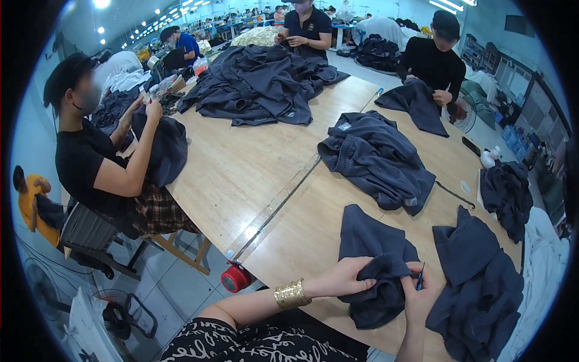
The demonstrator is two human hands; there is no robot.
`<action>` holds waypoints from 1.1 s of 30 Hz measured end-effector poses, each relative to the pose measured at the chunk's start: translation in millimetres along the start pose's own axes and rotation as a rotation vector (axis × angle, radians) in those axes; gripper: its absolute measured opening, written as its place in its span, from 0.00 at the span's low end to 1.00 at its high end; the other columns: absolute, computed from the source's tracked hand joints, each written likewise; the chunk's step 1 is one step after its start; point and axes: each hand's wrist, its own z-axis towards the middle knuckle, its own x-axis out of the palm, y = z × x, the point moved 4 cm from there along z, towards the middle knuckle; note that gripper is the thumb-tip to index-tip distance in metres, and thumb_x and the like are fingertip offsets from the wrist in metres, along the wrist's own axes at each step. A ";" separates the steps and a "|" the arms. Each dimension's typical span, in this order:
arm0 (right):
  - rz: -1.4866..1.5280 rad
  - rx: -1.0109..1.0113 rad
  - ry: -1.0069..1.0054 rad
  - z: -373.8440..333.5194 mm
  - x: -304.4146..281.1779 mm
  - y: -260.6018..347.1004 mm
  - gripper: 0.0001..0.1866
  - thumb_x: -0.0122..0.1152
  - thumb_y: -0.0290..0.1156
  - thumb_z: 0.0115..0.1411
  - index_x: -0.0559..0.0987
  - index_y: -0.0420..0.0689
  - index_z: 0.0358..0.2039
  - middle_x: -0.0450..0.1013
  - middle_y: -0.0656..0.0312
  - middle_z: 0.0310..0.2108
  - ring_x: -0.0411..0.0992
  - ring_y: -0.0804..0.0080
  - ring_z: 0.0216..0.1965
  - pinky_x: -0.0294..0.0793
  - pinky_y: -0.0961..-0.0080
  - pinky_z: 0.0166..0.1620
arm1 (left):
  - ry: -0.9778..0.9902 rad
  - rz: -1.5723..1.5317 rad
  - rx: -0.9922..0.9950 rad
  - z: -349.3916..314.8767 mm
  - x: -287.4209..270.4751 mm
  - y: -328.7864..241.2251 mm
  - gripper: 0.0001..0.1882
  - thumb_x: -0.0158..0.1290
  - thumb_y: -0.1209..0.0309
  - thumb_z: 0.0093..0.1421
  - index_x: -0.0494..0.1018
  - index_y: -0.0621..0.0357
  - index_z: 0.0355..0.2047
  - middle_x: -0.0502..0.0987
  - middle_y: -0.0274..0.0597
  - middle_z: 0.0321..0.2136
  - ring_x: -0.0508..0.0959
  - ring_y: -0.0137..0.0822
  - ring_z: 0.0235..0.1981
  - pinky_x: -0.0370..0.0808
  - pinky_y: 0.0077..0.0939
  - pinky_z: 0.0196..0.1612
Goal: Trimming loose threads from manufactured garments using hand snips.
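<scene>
A dark navy garment point(375, 236) lies partly on the table in front of me, its near part lifted and bunched. My left hand point(350, 276), with a wide gold cuff on the wrist, is closed on a fold of it, thumb on top. On the fold's other side, my right hand point(420, 295) is closed around small dark thread snips point(420, 277) that point upward. Its fingers also touch the cloth edge. Just right of this hand lies another heap of dark garments point(476, 283). The exact state of the snips' blades is too small to tell.
The wooden table point(241, 163) carries a dark garment pile point(377, 157) ahead and a bigger pile point(253, 81) farther off. Co-workers handle dark cloth at the left, far side and right. A red round object point(236, 279) hangs at the table's left edge. A phone point(471, 145) lies right.
</scene>
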 end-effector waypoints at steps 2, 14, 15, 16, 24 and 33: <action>0.011 -0.018 0.003 5.1 -4.8 -1.2 0.05 0.62 0.19 0.50 0.77 0.38 0.28 0.71 0.68 0.25 0.58 0.86 0.23 0.55 0.87 0.26 | 0.192 0.221 -0.141 7.6 -1.7 -4.0 0.21 0.55 0.65 0.59 0.69 0.65 0.50 0.78 0.49 0.39 0.78 0.41 0.41 0.72 0.27 0.47; -0.049 0.103 0.352 0.1 -6.2 -36.8 0.12 0.69 0.22 0.44 0.78 0.38 0.31 0.70 0.70 0.25 0.64 0.82 0.27 0.59 0.86 0.31 | 0.042 -0.981 -0.304 13.0 -6.7 3.2 0.23 0.54 0.66 0.62 0.65 0.61 0.55 0.73 0.38 0.49 0.73 0.29 0.51 0.67 0.27 0.58; -0.051 0.106 0.349 1.3 -11.0 -37.0 0.12 0.69 0.22 0.44 0.78 0.38 0.31 0.70 0.70 0.25 0.64 0.82 0.27 0.59 0.86 0.31 | 0.041 -0.952 -0.289 14.8 -7.8 2.4 0.22 0.54 0.68 0.61 0.66 0.62 0.54 0.73 0.38 0.49 0.73 0.30 0.51 0.67 0.27 0.58; 0.039 0.163 0.313 1.7 -15.4 -33.6 0.11 0.69 0.21 0.43 0.77 0.38 0.28 0.69 0.70 0.25 0.64 0.82 0.27 0.60 0.86 0.32 | 0.036 -0.922 -0.279 14.5 -9.3 2.1 0.22 0.54 0.70 0.60 0.66 0.63 0.54 0.73 0.39 0.49 0.73 0.30 0.51 0.67 0.27 0.58; 0.618 0.342 0.170 -1.7 -29.1 -16.4 0.14 0.68 0.22 0.41 0.73 0.41 0.28 0.66 0.68 0.23 0.59 0.86 0.14 0.52 0.89 0.14 | 0.087 -1.137 -0.314 19.3 -15.6 10.8 0.18 0.53 0.71 0.61 0.69 0.66 0.50 0.76 0.41 0.46 0.76 0.30 0.46 0.73 0.27 0.52; 0.845 0.570 0.108 -8.3 -28.0 -40.6 0.06 0.53 0.26 0.61 0.72 0.37 0.36 0.69 0.64 0.23 0.58 0.86 0.12 0.56 0.88 0.14 | -0.089 -1.101 -0.380 6.8 -47.9 22.8 0.20 0.48 0.70 0.64 0.66 0.61 0.56 0.72 0.42 0.51 0.74 0.32 0.50 0.72 0.29 0.53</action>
